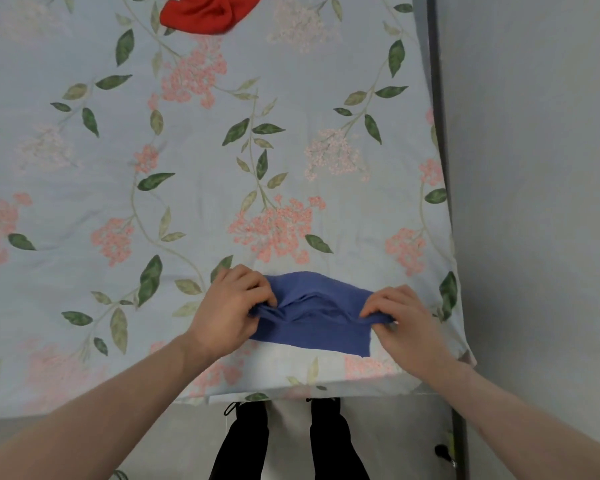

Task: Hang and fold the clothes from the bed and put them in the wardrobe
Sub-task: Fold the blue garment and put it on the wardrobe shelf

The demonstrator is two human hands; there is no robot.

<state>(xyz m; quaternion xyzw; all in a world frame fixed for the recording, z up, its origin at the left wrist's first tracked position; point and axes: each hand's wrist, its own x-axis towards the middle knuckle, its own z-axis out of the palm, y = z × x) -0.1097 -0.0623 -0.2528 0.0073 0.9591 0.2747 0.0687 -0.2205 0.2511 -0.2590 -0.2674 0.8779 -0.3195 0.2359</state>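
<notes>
A small blue garment [316, 327] lies folded near the front edge of the bed [187, 168], which is covered with a pale blue floral sheet. My left hand [231, 306] pinches the garment's left end, and my right hand [404, 318] pinches its right end. The cloth between them is bunched and creased along the top fold. A red garment [207, 12] lies crumpled at the far top edge of the view, partly cut off.
A grey wall [534, 168] runs along the right side of the bed, with a dark bed-frame rail [439, 81] beside it. My legs in black trousers [288, 441] stand on the grey floor at the bed's foot.
</notes>
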